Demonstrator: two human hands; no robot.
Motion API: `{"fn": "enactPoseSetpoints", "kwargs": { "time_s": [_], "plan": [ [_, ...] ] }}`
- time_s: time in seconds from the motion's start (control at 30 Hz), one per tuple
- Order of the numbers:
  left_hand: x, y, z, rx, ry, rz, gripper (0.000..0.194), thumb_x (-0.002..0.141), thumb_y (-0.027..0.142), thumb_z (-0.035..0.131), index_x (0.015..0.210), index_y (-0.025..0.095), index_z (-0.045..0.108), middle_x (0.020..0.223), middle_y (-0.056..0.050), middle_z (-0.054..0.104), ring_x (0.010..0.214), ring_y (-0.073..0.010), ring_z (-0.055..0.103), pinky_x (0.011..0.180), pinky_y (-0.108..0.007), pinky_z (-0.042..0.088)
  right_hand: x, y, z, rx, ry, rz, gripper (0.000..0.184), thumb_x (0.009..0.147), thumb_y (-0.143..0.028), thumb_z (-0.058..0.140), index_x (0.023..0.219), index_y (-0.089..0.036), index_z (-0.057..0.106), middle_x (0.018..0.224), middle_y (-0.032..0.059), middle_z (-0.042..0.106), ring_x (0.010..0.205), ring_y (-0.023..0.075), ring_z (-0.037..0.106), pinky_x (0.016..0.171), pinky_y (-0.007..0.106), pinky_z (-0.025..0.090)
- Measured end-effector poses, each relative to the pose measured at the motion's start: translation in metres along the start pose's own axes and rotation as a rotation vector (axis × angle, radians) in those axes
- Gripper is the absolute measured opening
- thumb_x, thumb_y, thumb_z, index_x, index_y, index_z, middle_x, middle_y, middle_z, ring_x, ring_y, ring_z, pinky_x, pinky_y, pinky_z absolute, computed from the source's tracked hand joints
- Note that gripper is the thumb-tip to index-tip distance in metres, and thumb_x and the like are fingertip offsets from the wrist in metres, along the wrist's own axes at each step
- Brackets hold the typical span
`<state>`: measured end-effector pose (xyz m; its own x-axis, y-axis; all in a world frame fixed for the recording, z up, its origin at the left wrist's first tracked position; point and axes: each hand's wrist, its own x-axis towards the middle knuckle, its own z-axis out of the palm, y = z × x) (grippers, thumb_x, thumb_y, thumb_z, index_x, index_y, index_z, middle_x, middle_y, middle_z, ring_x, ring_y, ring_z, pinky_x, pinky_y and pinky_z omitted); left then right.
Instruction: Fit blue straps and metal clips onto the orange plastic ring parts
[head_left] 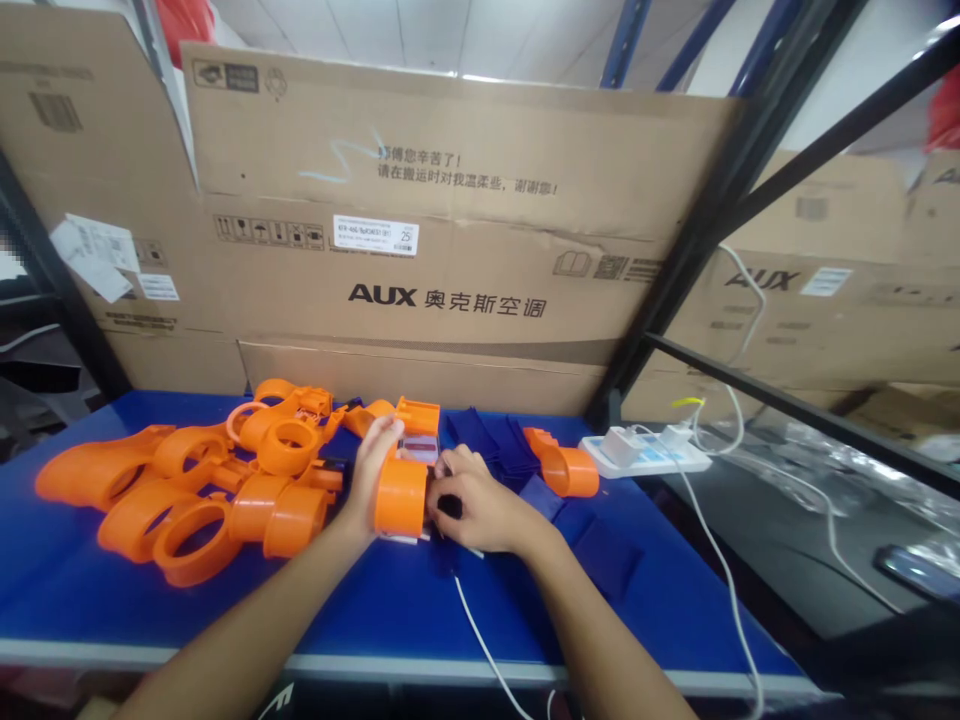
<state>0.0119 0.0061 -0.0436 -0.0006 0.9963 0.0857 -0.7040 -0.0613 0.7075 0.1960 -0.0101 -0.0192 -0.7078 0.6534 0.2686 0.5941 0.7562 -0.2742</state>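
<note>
My left hand (pixel 373 470) is closed round an orange plastic housing (pixel 402 492) with a round barrel, held upright on the blue table (pixel 390 610). Pressed against the housing's right side, my right hand (pixel 472 508) has its fingers curled on a small dark piece (pixel 450 506) that I cannot make out. A thin white cable (pixel 480 640) runs from under that hand toward the table's front edge. A pile of like orange housings (pixel 202 480) lies just left of my left hand.
Dark blue flat pieces (pixel 495 440) lie behind and to the right of my hands, beside one more orange housing (pixel 566 465). A white power strip (pixel 645 452) with plugs and cords sits at the right. Cardboard boxes (pixel 450 230) wall the back; black shelf struts (pixel 750 160) rise at right.
</note>
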Motion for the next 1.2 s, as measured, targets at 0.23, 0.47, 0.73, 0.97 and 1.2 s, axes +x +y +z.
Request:
{"fn": "enactPoseSetpoints", "kwargs": {
  "time_s": [0.23,0.47,0.73,0.97,1.2],
  "plan": [
    [0.001,-0.002,-0.003,0.017,0.02,0.048,0.044,0.073,0.045,0.082,0.098,0.023,0.053,0.068,0.006,0.057,0.045,-0.007,0.05,0.048,-0.021,0.044,0.002,-0.003,0.007,-0.005,-0.082,0.033,0.007,0.083,-0.021,0.067,0.086,-0.023,0.074,0.102,0.0048,0.051,0.102,0.0246,0.044,0.087,0.038,0.034],
    [0.001,0.001,0.001,0.017,0.034,0.052,0.045,0.071,0.044,0.083,0.097,0.021,0.053,0.082,0.001,0.065,0.05,-0.0074,0.055,0.05,-0.021,0.045,0.004,-0.003,0.01,-0.012,-0.083,0.029,0.003,0.085,-0.022,0.067,0.083,-0.02,0.069,0.105,0.006,0.052,0.102,0.0246,0.044,0.086,0.037,0.035],
    [-0.001,0.007,0.002,0.036,0.049,0.079,0.045,0.072,0.047,0.082,0.096,0.02,0.055,0.084,-0.001,0.066,0.049,-0.0075,0.054,0.048,-0.021,0.046,0.005,-0.002,0.004,0.087,-0.031,0.048,0.008,0.094,-0.024,0.061,0.092,-0.021,0.067,0.104,0.006,0.055,0.102,0.0235,0.046,0.089,0.038,0.037],
    [-0.001,0.006,0.003,0.025,0.036,0.085,0.044,0.072,0.046,0.083,0.094,0.021,0.054,0.081,0.001,0.065,0.048,-0.0064,0.053,0.048,-0.02,0.045,0.005,-0.001,0.004,0.148,-0.01,0.046,0.008,0.096,-0.026,0.059,0.093,-0.022,0.065,0.102,0.006,0.059,0.102,0.0237,0.049,0.091,0.039,0.04],
    [-0.004,0.008,0.002,0.047,0.04,0.075,0.046,0.073,0.049,0.081,0.098,0.023,0.054,0.074,0.003,0.064,0.045,-0.0081,0.054,0.046,-0.021,0.045,0.003,0.006,-0.005,0.4,0.179,0.117,0.021,0.103,-0.036,0.047,0.095,-0.022,0.061,0.092,0.0025,0.065,0.083,0.0182,0.058,0.077,0.031,0.047]
  ]
}}
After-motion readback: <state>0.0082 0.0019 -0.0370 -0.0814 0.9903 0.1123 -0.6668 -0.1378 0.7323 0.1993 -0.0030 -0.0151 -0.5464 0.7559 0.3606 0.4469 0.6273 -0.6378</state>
